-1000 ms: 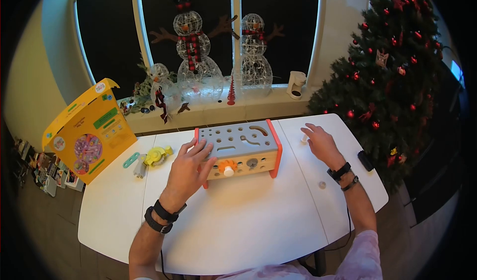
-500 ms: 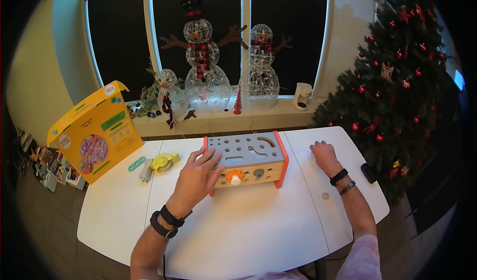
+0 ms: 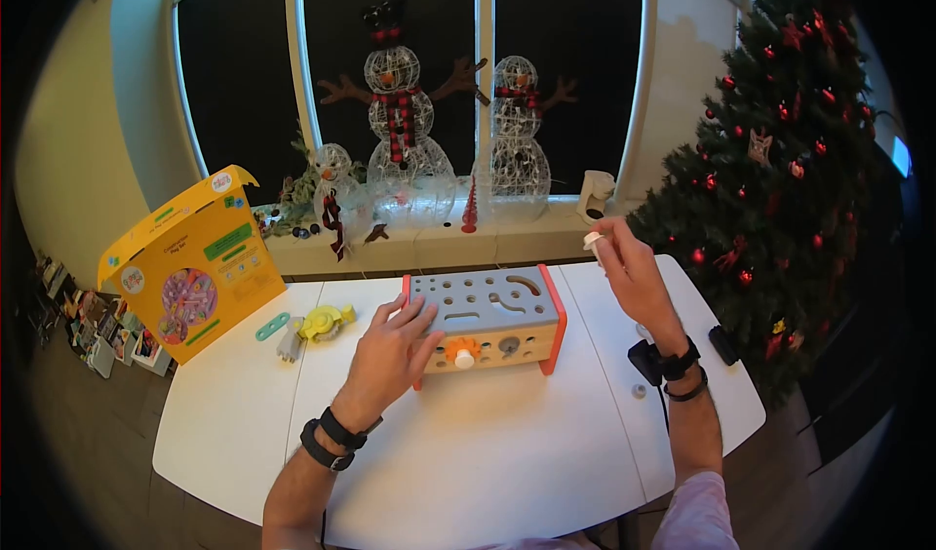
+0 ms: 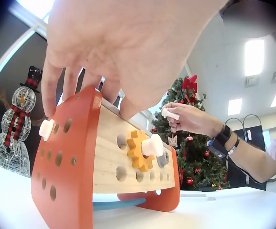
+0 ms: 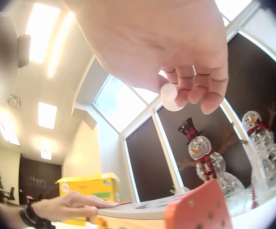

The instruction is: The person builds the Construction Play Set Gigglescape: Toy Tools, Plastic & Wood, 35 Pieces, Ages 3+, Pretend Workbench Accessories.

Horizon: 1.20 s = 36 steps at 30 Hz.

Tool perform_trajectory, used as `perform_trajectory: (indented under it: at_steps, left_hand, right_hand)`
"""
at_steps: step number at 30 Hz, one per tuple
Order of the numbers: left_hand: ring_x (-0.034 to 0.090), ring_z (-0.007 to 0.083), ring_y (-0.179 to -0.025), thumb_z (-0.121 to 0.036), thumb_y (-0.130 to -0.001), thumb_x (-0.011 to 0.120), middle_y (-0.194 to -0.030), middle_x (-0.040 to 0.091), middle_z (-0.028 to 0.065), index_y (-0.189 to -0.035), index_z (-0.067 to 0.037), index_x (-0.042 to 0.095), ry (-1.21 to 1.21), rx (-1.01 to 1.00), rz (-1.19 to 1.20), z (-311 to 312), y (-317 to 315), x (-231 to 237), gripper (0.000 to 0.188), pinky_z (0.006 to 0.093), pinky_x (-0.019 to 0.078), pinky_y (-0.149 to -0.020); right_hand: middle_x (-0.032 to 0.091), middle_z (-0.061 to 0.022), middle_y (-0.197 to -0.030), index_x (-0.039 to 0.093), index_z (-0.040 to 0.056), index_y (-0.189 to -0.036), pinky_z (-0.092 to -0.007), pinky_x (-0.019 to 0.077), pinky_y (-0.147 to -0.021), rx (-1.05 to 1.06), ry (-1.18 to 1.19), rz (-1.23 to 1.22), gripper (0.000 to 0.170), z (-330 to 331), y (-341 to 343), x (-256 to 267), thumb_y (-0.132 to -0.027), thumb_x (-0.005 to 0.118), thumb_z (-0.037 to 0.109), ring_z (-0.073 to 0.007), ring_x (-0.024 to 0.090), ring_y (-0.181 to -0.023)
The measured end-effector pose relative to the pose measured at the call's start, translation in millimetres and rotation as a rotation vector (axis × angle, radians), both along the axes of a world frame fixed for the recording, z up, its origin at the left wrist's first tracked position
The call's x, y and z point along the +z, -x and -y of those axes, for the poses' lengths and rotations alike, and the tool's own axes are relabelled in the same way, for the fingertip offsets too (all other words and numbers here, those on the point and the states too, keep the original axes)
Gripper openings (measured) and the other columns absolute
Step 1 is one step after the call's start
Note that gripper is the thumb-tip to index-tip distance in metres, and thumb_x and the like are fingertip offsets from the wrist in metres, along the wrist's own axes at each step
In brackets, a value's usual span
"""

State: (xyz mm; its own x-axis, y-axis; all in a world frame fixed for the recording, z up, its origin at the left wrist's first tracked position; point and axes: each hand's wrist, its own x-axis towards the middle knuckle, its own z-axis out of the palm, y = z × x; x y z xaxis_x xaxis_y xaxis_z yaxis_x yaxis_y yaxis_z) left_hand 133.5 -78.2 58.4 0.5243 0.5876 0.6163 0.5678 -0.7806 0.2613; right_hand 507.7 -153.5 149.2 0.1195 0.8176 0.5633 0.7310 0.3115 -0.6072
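Note:
A wooden toy workbench with a grey holed top and red end panels stands on the white table. My left hand rests on its top at the left end, fingers extended over the edge. On its front face sits an orange gear with a white bolt through its middle, next to a small grey gear. Another white knob sticks out of the red end panel. Raised above the table's right side, my right hand pinches a white threaded toy bolt between thumb and fingers.
Left of the workbench lie yellow toy parts, a grey piece and a teal strip, before a yellow box. A small pale piece and a black object lie at right. A decorated tree stands beyond.
My right hand has lifted from the tabletop, now with the white bolt showing in its fingertips. My left hand has stayed on the workbench. The head view has shifted slightly.

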Motion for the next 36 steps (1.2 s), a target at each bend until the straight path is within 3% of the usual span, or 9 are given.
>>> perform_trajectory:
  at_steps: [1, 3, 4, 8, 11, 21, 27, 32, 36]
  left_hand:
    - [0.061, 0.0440, -0.139, -0.029, -0.105, 0.077, -0.146, 0.074, 0.0199, -0.139, -0.003, 0.077, -0.006, -0.003, -0.002, -0.2, 0.2, -0.4, 0.043, 0.0467, 0.0550, -0.114]
    - [0.062, 0.0443, -0.139, -0.029, -0.105, 0.077, -0.147, 0.073, 0.0202, -0.139, -0.003, 0.077, -0.002, -0.003, 0.005, -1.2, 0.0, -2.1, 0.043, 0.0470, 0.0550, -0.114]
    - [0.062, 0.0443, -0.139, -0.029, -0.105, 0.077, -0.147, 0.073, 0.0202, -0.139, -0.003, 0.077, -0.006, -0.004, 0.006, -1.0, 0.1, -1.9, 0.043, 0.0470, 0.0550, -0.114]
    - [0.062, 0.0449, -0.138, -0.028, -0.104, 0.078, -0.145, 0.074, 0.0202, -0.138, -0.003, 0.077, -0.010, -0.016, 0.021, -1.3, 0.7, -1.2, 0.043, 0.0474, 0.0551, -0.114]
    - [0.061, 0.0449, -0.140, -0.027, -0.103, 0.079, -0.146, 0.073, 0.0209, -0.139, -0.002, 0.077, 0.018, -0.020, 0.041, 0.5, 0.7, -0.3, 0.043, 0.0480, 0.0531, -0.116]
    - [0.060, 0.0445, -0.142, -0.025, -0.102, 0.080, -0.147, 0.073, 0.0224, -0.140, -0.001, 0.076, 0.063, -0.030, 0.033, 1.8, 2.5, 2.9, 0.045, 0.0476, 0.0502, -0.117]
    - [0.060, 0.0447, -0.142, -0.026, -0.102, 0.080, -0.147, 0.073, 0.0226, -0.140, -0.001, 0.077, 0.075, -0.021, 0.037, 1.8, 0.9, 3.7, 0.046, 0.0482, 0.0501, -0.118]
    - [0.060, 0.0445, -0.143, -0.027, -0.102, 0.080, -0.148, 0.073, 0.0222, -0.141, -0.001, 0.077, 0.078, -0.026, 0.040, 1.2, 1.0, 2.6, 0.046, 0.0485, 0.0503, -0.118]
    - [0.060, 0.0444, -0.143, -0.027, -0.102, 0.080, -0.148, 0.073, 0.0222, -0.141, -0.001, 0.077, 0.072, -0.022, 0.036, 1.0, 0.6, 2.9, 0.046, 0.0485, 0.0507, -0.118]
  right_hand:
    - [0.068, -0.0100, -0.087, 0.062, 0.0006, -0.129, -0.0346, 0.0541, -0.073, -0.003, -0.006, -0.002, 0.019, -2.1, 8.1, -1.0, -0.117, 0.057, 0.015, -0.0192, 0.066, -0.078]
    - [0.068, -0.0049, -0.083, 0.062, 0.0006, -0.127, -0.0305, 0.0532, -0.069, 0.201, -0.035, -0.171, 0.019, -4.8, 21.2, -7.3, -0.117, 0.060, 0.017, -0.0101, 0.064, -0.075]
    - [0.074, -0.0055, -0.085, 0.061, 0.0003, -0.126, -0.0290, 0.0555, -0.069, 0.200, 0.004, -0.155, 0.020, -6.4, 23.8, -9.6, -0.114, 0.066, 0.015, -0.0099, 0.068, -0.076]
    - [0.083, -0.0118, -0.093, 0.061, 0.0004, -0.125, -0.0267, 0.0590, -0.073, 0.264, 0.058, -0.201, 0.024, -16.3, 32.9, -29.4, -0.109, 0.075, 0.012, -0.0125, 0.077, -0.081]
    - [0.084, -0.0125, -0.094, 0.062, 0.0018, -0.123, -0.0264, 0.0582, -0.072, 0.252, 0.071, -0.180, 0.025, -18.7, 37.4, -38.9, -0.107, 0.077, 0.013, -0.0126, 0.078, -0.081]
    - [0.085, -0.0118, -0.091, 0.066, 0.0047, -0.118, -0.0303, 0.0538, -0.067, 0.168, 0.077, -0.047, 0.024, -19.7, 38.8, -54.2, -0.102, 0.080, 0.015, -0.0172, 0.073, -0.069]
    - [0.082, -0.0074, -0.088, 0.068, 0.0054, -0.120, -0.0314, 0.0541, -0.074, 0.159, 0.017, 0.032, 0.025, -15.7, 41.0, -53.0, -0.101, 0.081, 0.014, -0.0201, 0.075, -0.077]
    - [0.077, -0.0055, -0.096, 0.071, 0.0046, -0.116, -0.0337, 0.0545, -0.075, 0.166, -0.085, 0.092, 0.024, -15.1, 40.4, -49.6, -0.098, 0.084, 0.013, -0.0192, 0.071, -0.082]
    - [0.077, -0.0064, -0.103, 0.071, 0.0041, -0.117, -0.0336, 0.0547, -0.075, 0.170, -0.037, 0.084, 0.025, -14.5, 38.6, -51.6, -0.097, 0.085, 0.013, -0.0192, 0.071, -0.084]
